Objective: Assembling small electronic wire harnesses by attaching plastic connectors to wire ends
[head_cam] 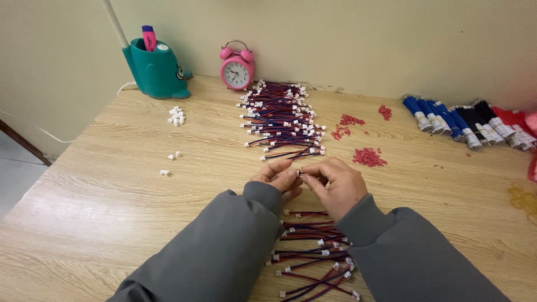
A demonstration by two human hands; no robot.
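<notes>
Wire lead (pixel 302 173) was pinched between left hand (pixel 278 178) and right hand (pixel 338 183) at centre. Far pile (pixel 279 117) appeared finished; near pile (pixel 313 257) apparently remained.

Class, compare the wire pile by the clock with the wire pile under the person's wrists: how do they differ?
The far wire pile lies in a neat, tight stack beside the pink clock; the near wire pile is looser and partly hidden by the sleeves. The far pile looks fuller. Both hold red-and-blue wires with white connectors.
</notes>
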